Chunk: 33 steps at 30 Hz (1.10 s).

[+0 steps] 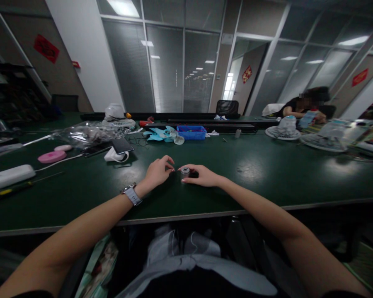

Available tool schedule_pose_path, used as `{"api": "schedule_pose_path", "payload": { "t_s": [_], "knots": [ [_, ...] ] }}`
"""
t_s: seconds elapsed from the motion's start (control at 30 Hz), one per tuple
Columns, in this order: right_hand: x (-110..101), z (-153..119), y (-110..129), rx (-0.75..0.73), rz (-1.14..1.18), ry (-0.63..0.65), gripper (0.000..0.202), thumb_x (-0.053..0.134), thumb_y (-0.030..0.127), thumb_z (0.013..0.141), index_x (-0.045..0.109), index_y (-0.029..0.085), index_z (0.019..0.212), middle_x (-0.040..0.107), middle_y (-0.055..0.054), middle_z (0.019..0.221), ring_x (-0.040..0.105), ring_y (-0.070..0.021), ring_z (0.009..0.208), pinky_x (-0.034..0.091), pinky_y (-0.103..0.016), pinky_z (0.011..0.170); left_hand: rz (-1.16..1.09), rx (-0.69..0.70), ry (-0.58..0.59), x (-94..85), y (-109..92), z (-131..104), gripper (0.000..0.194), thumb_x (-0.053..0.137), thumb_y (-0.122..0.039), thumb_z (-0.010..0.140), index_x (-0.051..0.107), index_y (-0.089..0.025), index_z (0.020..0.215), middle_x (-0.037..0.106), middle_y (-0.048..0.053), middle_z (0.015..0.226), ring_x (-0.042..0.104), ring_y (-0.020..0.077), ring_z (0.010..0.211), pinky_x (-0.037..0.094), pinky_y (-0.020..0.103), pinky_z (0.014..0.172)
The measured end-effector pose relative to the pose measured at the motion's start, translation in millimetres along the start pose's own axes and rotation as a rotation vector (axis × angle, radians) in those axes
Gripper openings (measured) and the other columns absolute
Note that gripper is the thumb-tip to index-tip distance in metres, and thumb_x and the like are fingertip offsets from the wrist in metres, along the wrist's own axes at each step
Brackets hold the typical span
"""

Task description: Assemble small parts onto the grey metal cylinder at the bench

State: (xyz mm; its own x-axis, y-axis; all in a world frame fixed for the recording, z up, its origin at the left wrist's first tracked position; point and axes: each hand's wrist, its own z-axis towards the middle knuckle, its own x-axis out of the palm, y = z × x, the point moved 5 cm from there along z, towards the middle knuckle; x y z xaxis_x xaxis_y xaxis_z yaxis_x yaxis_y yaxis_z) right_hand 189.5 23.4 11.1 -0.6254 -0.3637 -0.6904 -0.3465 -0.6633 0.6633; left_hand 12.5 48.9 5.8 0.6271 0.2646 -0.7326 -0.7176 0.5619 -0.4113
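A small grey metal cylinder [185,173] with a hole in its top stands upright on the green table [230,186]. My right hand [202,175] grips it from the right, thumb in front and fingers behind. Just left of the cylinder, apart from it, my left hand [158,171] has its fingers curved and parted, with nothing visible between them. A watch [132,195] is on my left wrist.
Farther back are a blue tray [191,133], light-blue fan blades [161,134], another small cylinder [238,133] and fan parts [284,128]. At left lie a power strip [10,178], a screwdriver [6,191] and pink discs [52,156]. A person [304,105] sits at back right.
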Motion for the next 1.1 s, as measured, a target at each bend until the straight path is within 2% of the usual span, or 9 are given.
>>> {"api": "schedule_pose_path", "payload": {
  "t_s": [0.1, 0.37, 0.5, 0.6, 0.73, 0.9, 1.1],
  "knots": [
    [0.5, 0.3, -1.0, 0.011, -0.005, -0.001, 0.048, 0.066, 0.039, 0.080, 0.057, 0.018, 0.123, 0.063, -0.007, 0.119, 0.060, -0.0197, 0.104, 0.047, -0.034, 0.091, 0.041, -0.023, 0.060, 3.1, 2.1, -0.6, 0.027, 0.064, -0.011, 0.073, 0.056, -0.025, 0.095, 0.075, -0.001, 0.077, 0.068, 0.0220, 0.075, 0.046, 0.031, 0.064],
    [1.1, 0.5, -3.1, 0.005, 0.014, 0.000, 0.048, 0.066, 0.038, 0.080, 0.057, 0.018, 0.123, 0.062, -0.008, 0.120, 0.059, -0.0204, 0.105, 0.047, -0.036, 0.092, 0.134, 0.022, -0.003, -0.4, -1.8, -3.9, 0.031, 0.069, -0.014, 0.070, 0.057, -0.025, 0.096, 0.074, -0.001, 0.073, 0.067, 0.0233, 0.074, 0.046, 0.032, 0.066],
    [0.6, 0.2, -2.3, -0.007, 0.018, 0.007, 0.047, 0.065, 0.038, 0.081, 0.057, 0.018, 0.122, 0.064, -0.007, 0.116, 0.060, -0.0199, 0.104, 0.046, -0.035, 0.093, -0.021, 0.014, -0.033, -4.5, -13.5, -1.7, 0.025, 0.066, -0.016, 0.075, 0.057, -0.024, 0.097, 0.074, 0.001, 0.078, 0.068, 0.0222, 0.076, 0.049, 0.035, 0.071],
    [1.0, 0.3, -1.4, -0.022, 0.018, 0.010, 0.044, 0.065, 0.037, 0.081, 0.057, 0.017, 0.120, 0.065, -0.006, 0.112, 0.060, -0.0190, 0.102, 0.046, -0.034, 0.092, -0.254, 0.065, -0.111, -12.7, -31.6, -0.7, 0.021, 0.062, -0.019, 0.081, 0.054, -0.022, 0.100, 0.072, 0.004, 0.091, 0.068, 0.0204, 0.090, 0.050, 0.036, 0.082],
    [1.9, 0.7, -3.6, -0.039, 0.010, 0.001, 0.042, 0.066, 0.038, 0.081, 0.059, 0.015, 0.115, 0.066, -0.006, 0.105, 0.060, -0.0183, 0.095, 0.047, -0.033, 0.087, -0.415, 0.128, -0.090, -14.5, -50.3, -2.4, 0.022, 0.062, -0.022, 0.082, 0.053, -0.020, 0.102, 0.069, 0.006, 0.094, 0.067, 0.0187, 0.091, 0.049, 0.037, 0.087],
    [1.9, 0.9, -8.2, -0.029, -0.028, -0.021, 0.036, 0.065, 0.042, 0.080, 0.061, 0.013, 0.102, 0.065, -0.005, 0.093, 0.060, -0.0177, 0.090, 0.047, -0.031, 0.082, -0.443, 0.151, -0.055, -9.8, -52.7, -3.8, 0.022, 0.062, -0.022, 0.083, 0.053, -0.020, 0.103, 0.068, 0.006, 0.094, 0.066, 0.0192, 0.093, 0.049, 0.038, 0.089],
    [2.4, 0.6, -7.8, -0.035, -0.026, -0.028, 0.036, 0.066, 0.041, 0.080, 0.061, 0.013, 0.102, 0.065, -0.005, 0.092, 0.060, -0.0171, 0.088, 0.047, -0.031, 0.082, -0.458, 0.157, -0.043, -8.4, -51.3, -3.1, 0.022, 0.062, -0.020, 0.083, 0.053, -0.019, 0.103, 0.067, 0.005, 0.095, 0.066, 0.0186, 0.091, 0.050, 0.036, 0.087]
  ]
}}
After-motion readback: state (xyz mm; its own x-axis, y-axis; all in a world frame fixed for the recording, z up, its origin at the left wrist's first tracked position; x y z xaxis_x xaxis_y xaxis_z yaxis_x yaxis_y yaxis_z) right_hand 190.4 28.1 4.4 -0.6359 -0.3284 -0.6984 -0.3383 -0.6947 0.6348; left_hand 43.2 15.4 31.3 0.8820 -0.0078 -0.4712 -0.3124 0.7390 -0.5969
